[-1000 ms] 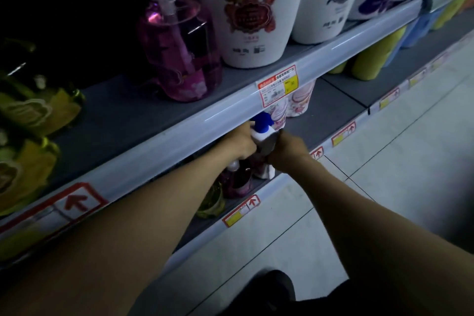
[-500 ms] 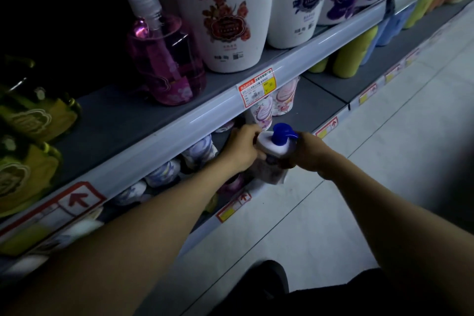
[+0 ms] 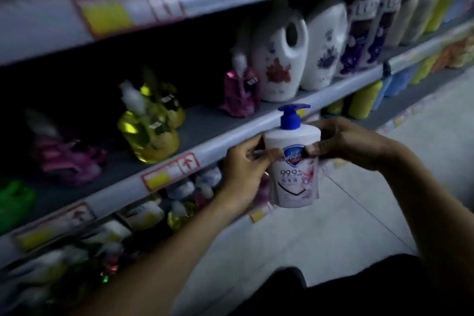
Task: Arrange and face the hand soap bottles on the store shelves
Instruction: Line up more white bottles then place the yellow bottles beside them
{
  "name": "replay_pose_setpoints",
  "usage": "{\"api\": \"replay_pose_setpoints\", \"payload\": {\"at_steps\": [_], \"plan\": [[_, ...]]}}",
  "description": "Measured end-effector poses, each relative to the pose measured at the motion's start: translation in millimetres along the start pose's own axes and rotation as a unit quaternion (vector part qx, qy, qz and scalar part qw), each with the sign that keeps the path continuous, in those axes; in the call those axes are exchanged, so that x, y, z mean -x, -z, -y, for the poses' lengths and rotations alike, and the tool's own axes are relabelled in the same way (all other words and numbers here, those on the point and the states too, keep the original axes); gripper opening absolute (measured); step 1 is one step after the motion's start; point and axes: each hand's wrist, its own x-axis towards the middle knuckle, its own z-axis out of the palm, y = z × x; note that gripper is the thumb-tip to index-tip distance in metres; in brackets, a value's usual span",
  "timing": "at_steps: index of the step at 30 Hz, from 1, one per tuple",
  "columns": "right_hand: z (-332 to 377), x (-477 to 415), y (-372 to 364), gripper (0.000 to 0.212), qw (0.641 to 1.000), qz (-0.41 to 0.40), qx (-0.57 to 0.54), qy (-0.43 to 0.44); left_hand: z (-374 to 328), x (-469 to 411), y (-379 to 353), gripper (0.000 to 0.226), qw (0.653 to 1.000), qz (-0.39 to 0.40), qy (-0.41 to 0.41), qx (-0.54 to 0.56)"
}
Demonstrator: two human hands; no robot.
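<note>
Soap bottle (image 3: 295, 179) in mid-air, just in front of the middle shelf (image 3: 205, 151) edge. Upright, long axis vertical, blue pump (image 3: 291, 117) on top with spout pointing right, label facing the camera. Pinched from both sides: left hand (image 3: 243, 172) grip on the left flank, right hand (image 3: 351, 143) grip curled round the right shoulder. Behind, blurred, seemingly yellow pump bottles (image 3: 148, 133) on that shelf.

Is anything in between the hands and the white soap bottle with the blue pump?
No, nothing visible is in the way. The left hand and right hand both grip the white soap bottle directly, holding it upright in front of the shelf edge.
</note>
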Motion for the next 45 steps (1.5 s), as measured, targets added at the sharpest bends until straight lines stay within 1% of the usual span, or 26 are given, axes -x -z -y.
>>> {"api": "replay_pose_setpoints", "payload": {"at_steps": [3, 4, 6, 8, 11, 12, 14, 16, 18, 21, 24, 26, 28, 30, 34, 37, 39, 41, 43, 45], "plan": [[65.1, 3.3, -47.0, 0.057, 0.99, -0.025, 0.008, 0.14, -69.7, 21.6, 43.7, 0.029, 0.994, -0.056, -0.089, -0.02], [88.0, 3.8, -65.6, 0.058, 0.981, -0.038, -0.003, 0.188, -95.7, 28.8, 60.1, 0.031, 0.99, -0.068, -0.124, -0.026], [132.6, 1.8, -104.2, 0.051, 0.956, -0.046, -0.023, 0.288, -147.3, 46.8, 93.1, 0.034, 0.975, -0.093, -0.188, -0.068], [171.2, -6.4, -139.5, 0.054, 0.93, -0.044, -0.052, 0.362, -195.5, 65.0, 126.6, 0.033, 0.957, -0.116, -0.239, -0.119], [221.4, -21.3, -187.5, 0.062, 0.895, -0.043, -0.085, 0.436, -255.3, 85.6, 172.3, 0.033, 0.924, -0.147, -0.295, -0.195], [238.0, -26.2, -201.0, 0.057, 0.886, -0.045, -0.087, 0.453, -270.5, 89.9, 185.6, 0.033, 0.913, -0.153, -0.312, -0.213], [268.5, -37.5, -222.0, 0.04, 0.872, -0.038, -0.092, 0.479, -294.6, 92.7, 210.6, 0.037, 0.892, -0.177, -0.338, -0.241], [294.9, -46.5, -237.0, 0.034, 0.858, -0.031, -0.072, 0.508, -309.0, 87.9, 231.6, 0.039, 0.878, -0.204, -0.353, -0.252], [313.7, -55.9, -246.4, 0.034, 0.848, -0.026, -0.043, 0.527, -314.5, 78.6, 247.0, 0.041, 0.867, -0.223, -0.362, -0.258], [330.8, -72.9, -254.3, 0.037, 0.848, -0.001, -0.018, 0.529, -310.1, 61.1, 263.0, 0.045, 0.857, -0.264, -0.352, -0.267], [334.5, -95.9, -257.2, 0.034, 0.862, 0.015, -0.005, 0.507, -296.8, 48.5, 275.3, 0.05, 0.847, -0.313, -0.32, -0.284], [332.9, -108.1, -258.7, 0.035, 0.872, 0.022, -0.004, 0.49, -288.3, 44.8, 280.1, 0.052, 0.841, -0.331, -0.303, -0.301], [332.0, -115.7, -261.5, 0.035, 0.874, 0.021, -0.003, 0.485, -283.3, 42.5, 281.4, 0.055, 0.831, -0.347, -0.288, -0.326], [332.3, -119.6, -265.8, 0.035, 0.874, 0.011, -0.009, 0.486, -280.3, 41.1, 280.5, 0.059, 0.81, -0.366, -0.282, -0.361], [330.7, -128.0, -270.5, 0.036, 0.876, -0.021, -0.014, 0.481, -269.5, 44.5, 269.7, 0.066, 0.756, -0.393, -0.285, -0.439], [326.4, -130.2, -271.6, 0.036, 0.897, -0.011, 0.018, 0.441, -250.9, 43.5, 261.3, 0.067, 0.727, -0.424, -0.288, -0.456], [324.0, -130.0, -271.0, 0.041, 0.908, 0.005, 0.057, 0.415, -242.7, 41.6, 258.1, 0.065, 0.731, -0.434, -0.279, -0.447], [323.3, -130.3, -267.7, 0.045, 0.915, 0.023, 0.061, 0.398, -237.9, 41.1, 257.3, 0.066, 0.722, -0.435, -0.28, -0.46], [324.2, -128.6, -264.8, 0.045, 0.922, 0.038, 0.06, 0.382, -234.1, 43.4, 257.2, 0.067, 0.71, -0.432, -0.285, -0.477], [324.0, -125.6, -263.4, 0.044, 0.927, 0.029, 0.074, 0.367, -231.1, 48.6, 257.7, 0.068, 0.712, -0.42, -0.286, -0.486]]}}
